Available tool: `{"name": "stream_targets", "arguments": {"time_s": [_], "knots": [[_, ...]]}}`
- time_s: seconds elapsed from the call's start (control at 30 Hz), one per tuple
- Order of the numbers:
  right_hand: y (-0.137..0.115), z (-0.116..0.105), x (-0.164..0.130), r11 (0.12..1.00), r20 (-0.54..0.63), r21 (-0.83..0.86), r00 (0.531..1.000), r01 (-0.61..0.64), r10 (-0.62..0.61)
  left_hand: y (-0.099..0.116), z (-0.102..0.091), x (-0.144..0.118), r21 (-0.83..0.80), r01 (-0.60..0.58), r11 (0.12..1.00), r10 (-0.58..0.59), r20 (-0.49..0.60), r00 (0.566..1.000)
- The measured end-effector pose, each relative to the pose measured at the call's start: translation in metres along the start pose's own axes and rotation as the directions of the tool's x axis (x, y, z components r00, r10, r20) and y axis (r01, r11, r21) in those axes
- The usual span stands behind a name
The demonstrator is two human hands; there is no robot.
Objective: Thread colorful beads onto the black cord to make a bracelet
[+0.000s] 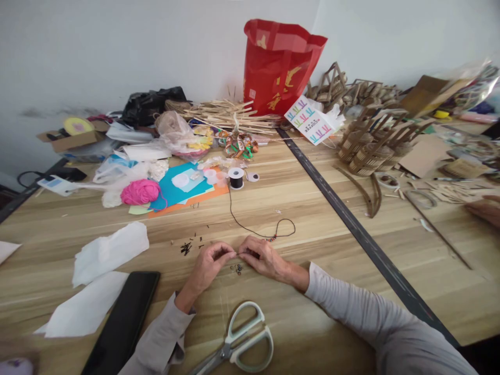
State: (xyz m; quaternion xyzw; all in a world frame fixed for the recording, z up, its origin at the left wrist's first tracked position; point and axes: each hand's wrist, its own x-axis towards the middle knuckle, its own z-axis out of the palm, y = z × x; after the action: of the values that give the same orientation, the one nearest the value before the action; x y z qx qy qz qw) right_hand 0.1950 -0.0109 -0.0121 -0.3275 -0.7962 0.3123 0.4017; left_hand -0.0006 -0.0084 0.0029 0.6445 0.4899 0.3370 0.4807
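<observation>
Resting on the pale wooden surface [312, 208], both hands are pinched almost shut, fingertips nearly meeting. The thin black cord [234, 216] is gripped between the left hand [209, 263] and the right hand [263, 256]; it is looped past the right hand and run back to a small black spool [236, 177]. Tiny dark beads [237, 269] are scattered just below the fingers. White-handled scissors [238, 341] are seen nearer the body, a black phone [123, 323] well to the left.

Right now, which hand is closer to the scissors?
Left, though only slightly. The scissors lie on the table below both hands. The left hand sits just above and left of the handles; the right hand is above and a little further right.
</observation>
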Motion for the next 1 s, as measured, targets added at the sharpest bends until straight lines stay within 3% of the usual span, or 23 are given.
{"name": "stream_targets", "arguments": {"time_s": [0.5, 0.83, 1.0], "knots": [[-0.002, -0.001, 0.0, 0.999, 0.021, 0.01, 0.999, -0.036, 0.036, 0.01, -0.007, -0.002, 0.193, -0.093, 0.977, 0.088, 0.034, 0.996], [-0.003, -0.001, 0.0, 0.997, 0.032, 0.022, 0.997, -0.069, 0.068, 0.014, -0.016, -0.006, 0.434, -0.224, 0.873, 0.112, 0.269, 0.957], [-0.004, -0.002, 0.001, 0.996, 0.036, 0.035, 0.996, -0.084, 0.082, 0.015, -0.014, -0.008, 0.491, -0.273, 0.827, 0.112, 0.332, 0.937]]}}
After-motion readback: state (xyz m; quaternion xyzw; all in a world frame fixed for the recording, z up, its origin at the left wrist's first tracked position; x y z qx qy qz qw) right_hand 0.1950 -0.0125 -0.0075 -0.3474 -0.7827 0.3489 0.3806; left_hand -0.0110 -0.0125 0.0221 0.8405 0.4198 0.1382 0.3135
